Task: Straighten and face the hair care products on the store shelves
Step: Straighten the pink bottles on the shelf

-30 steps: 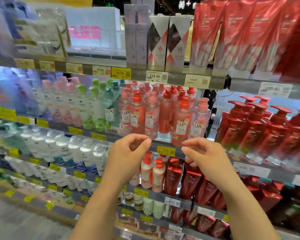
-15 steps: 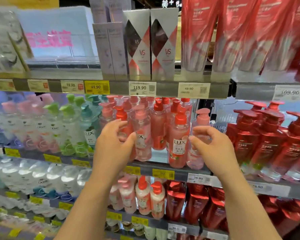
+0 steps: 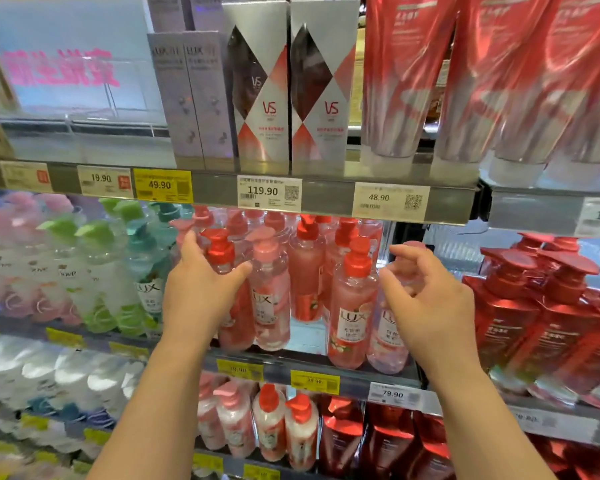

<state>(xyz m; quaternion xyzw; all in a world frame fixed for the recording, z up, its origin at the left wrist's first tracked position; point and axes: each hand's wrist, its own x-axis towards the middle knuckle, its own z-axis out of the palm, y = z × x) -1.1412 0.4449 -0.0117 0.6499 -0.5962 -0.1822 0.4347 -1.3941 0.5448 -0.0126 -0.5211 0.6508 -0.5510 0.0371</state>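
Pink and red LUX pump bottles stand crowded on the middle shelf (image 3: 312, 372). My left hand (image 3: 201, 292) grips a red-pump LUX bottle (image 3: 234, 327) at its shoulder, thumb across the front and fingers reaching behind. My right hand (image 3: 426, 303) curls its fingers and thumb round the neck of a pale pink LUX bottle (image 3: 390, 341) at the right end of the row. Between my hands stand a pink-pump bottle (image 3: 271, 306) and a red-pump bottle (image 3: 352, 317) set further forward, labels facing me.
Green and teal pump bottles (image 3: 97, 271) fill the shelf to the left, and dark red pump bottles (image 3: 520, 313) the bay to the right. VS boxes (image 3: 291, 91) and red tubes (image 3: 465, 71) stand on the shelf above. More bottles sit below.
Both hands rose from the shelf edge up to the LUX bottles and took hold of one each. The view came closer and tilted up.
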